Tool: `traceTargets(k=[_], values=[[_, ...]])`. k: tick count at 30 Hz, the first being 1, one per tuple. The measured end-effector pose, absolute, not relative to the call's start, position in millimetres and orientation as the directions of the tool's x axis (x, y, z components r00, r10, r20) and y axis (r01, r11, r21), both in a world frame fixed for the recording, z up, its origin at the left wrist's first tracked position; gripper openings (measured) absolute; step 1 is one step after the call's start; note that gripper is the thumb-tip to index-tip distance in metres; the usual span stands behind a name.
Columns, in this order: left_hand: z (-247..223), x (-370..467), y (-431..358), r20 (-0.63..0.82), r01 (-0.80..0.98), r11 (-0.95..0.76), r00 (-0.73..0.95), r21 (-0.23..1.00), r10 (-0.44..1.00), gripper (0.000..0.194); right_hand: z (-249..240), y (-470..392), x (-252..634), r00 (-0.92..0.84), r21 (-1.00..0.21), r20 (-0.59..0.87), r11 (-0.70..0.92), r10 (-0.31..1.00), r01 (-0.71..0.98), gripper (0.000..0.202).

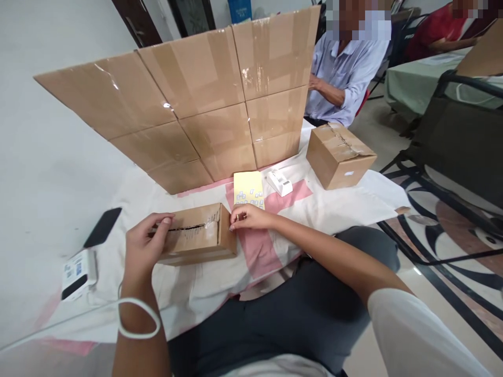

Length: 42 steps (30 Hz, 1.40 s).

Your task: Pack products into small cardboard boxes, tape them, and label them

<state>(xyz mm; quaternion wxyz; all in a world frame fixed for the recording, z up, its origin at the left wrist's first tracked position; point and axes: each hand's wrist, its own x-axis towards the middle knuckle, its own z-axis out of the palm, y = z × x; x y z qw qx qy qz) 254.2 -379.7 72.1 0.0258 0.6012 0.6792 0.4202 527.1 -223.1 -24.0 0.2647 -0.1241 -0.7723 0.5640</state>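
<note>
My left hand, fingertips together, on carton on cloth; right hand pinched at carton's end, contents unclear. Flaps closed, seam gaping; labels on yellow sheet.

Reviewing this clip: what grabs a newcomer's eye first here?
Probably the big cardboard panel, standing across the back of the table and shining with tape. Next, the small box in front of it, between the left hand and right hand. The yellow sheet stands out just beyond the right hand.

White short sleeve — dark trousers — pale cord loop round one wrist.
</note>
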Motion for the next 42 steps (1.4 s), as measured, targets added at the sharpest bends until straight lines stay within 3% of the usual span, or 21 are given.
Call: traceTargets(k=[11, 16, 24, 32, 37, 39, 42], values=[[81.1, 264.1, -375.0, 0.36, 0.8, -0.011, -0.258, 0.6, 0.897, 0.038, -32.6, -213.7, 522.4, -0.803, -0.94, 0.245, 0.335, 0.544, -0.06, 0.049], [79.4, 262.3, -371.7, 0.346, 0.802, -0.031, -0.222, 0.597, 0.912, 0.042, -28.9, -210.7, 520.9, -0.895, -0.933, 0.214, 0.354, 0.391, -0.069, 0.048], [76.1, 255.2, -364.1, 0.377, 0.812, -0.08, -0.179, 0.578, 0.909, 0.046, -28.2, -214.3, 531.1, -0.909, -0.928, 0.19, 0.37, 0.37, -0.043, 0.046], [73.2, 253.0, -360.0, 0.39, 0.83, -0.115, -0.131, 0.547, 0.912, 0.046, -21.7, -230.5, 534.3, -0.871, -0.918, 0.168, 0.395, 0.462, 0.032, 0.044], [71.1, 249.2, -354.7, 0.397, 0.829, -0.155, -0.086, 0.537, 0.914, 0.045, -3.3, -247.5, 533.2, -0.817, -0.776, 0.112, 0.563, 0.566, 0.283, 0.043], [69.6, 245.1, -350.6, 0.396, 0.825, -0.172, -0.067, 0.538, 0.916, 0.045, -0.8, -264.8, 532.8, -0.812, -0.737, 0.109, 0.595, 0.573, 0.321, 0.054], [65.8, 237.2, -343.0, 0.394, 0.803, -0.185, -0.068, 0.567, 0.917, 0.047, -7.6, -303.0, 530.2, -0.785, -0.782, 0.181, 0.571, 0.593, 0.251, 0.099]])
